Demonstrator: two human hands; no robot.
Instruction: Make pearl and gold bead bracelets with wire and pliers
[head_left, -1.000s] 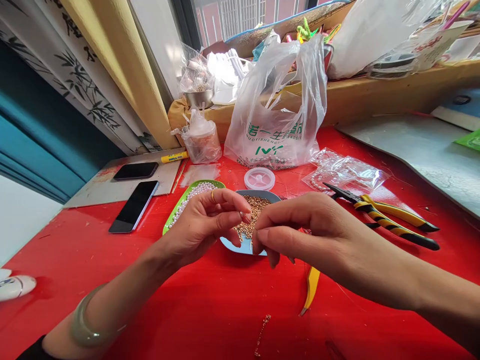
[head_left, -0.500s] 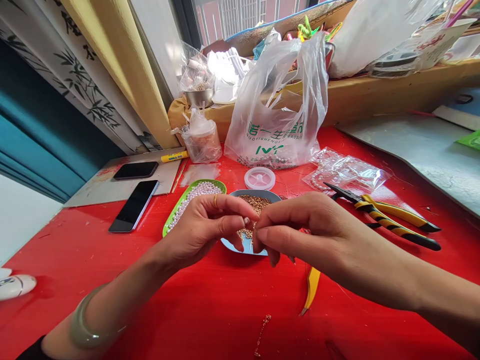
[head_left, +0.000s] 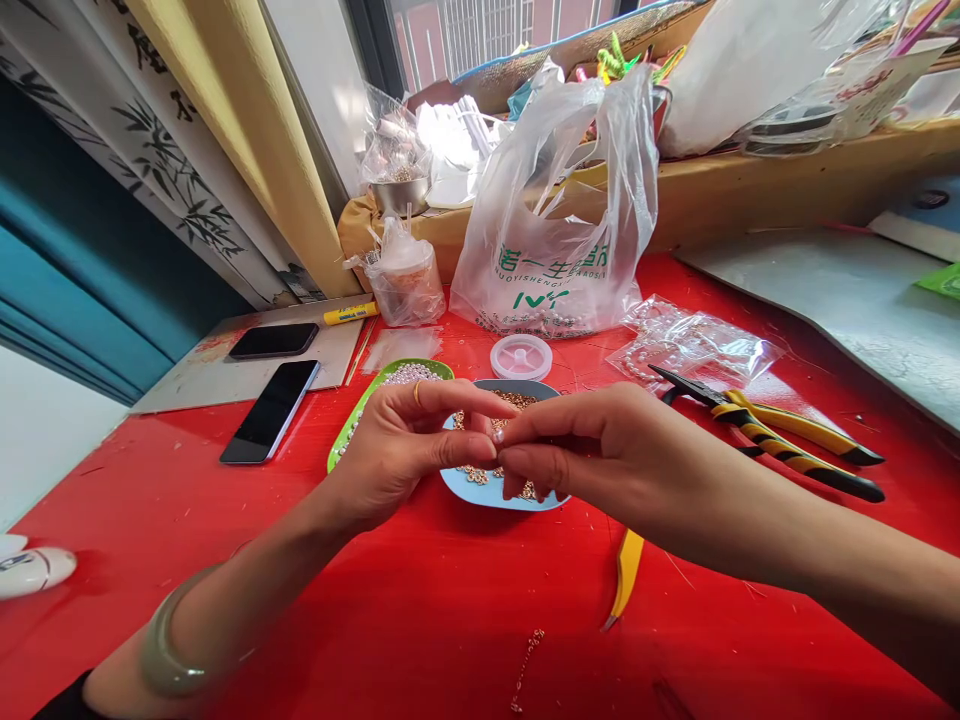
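A small white pearl bead (head_left: 498, 436) sits where the fingertips of both hands meet, above the trays. My left hand (head_left: 401, 440) pinches it from one side with thumb and index finger. From the other side, the closed thumb and index finger of my right hand (head_left: 607, 445) touch the same bead; anything finer between them is hidden. Beneath the hands is a blue tray (head_left: 471, 490) of small gold-coloured findings. A green tray (head_left: 336, 445) of pearl beads lies partly behind my left hand. Nearer to me, a short gold chain (head_left: 527, 670) rests on the red table.
Yellow tweezers (head_left: 625, 580) and yellow-black pliers (head_left: 780, 430) lie to the right. Two phones (head_left: 271, 410) are at left. Behind the trays stand a round plastic lid (head_left: 520, 357), a wrapped cup (head_left: 409, 275) and a plastic carrier bag (head_left: 555, 270); a clear packet (head_left: 694, 345) lies beside it.
My right hand has moved slightly left, bringing its fingertips onto the bead at my left fingertips. More of the blue tray shows beneath the hands.
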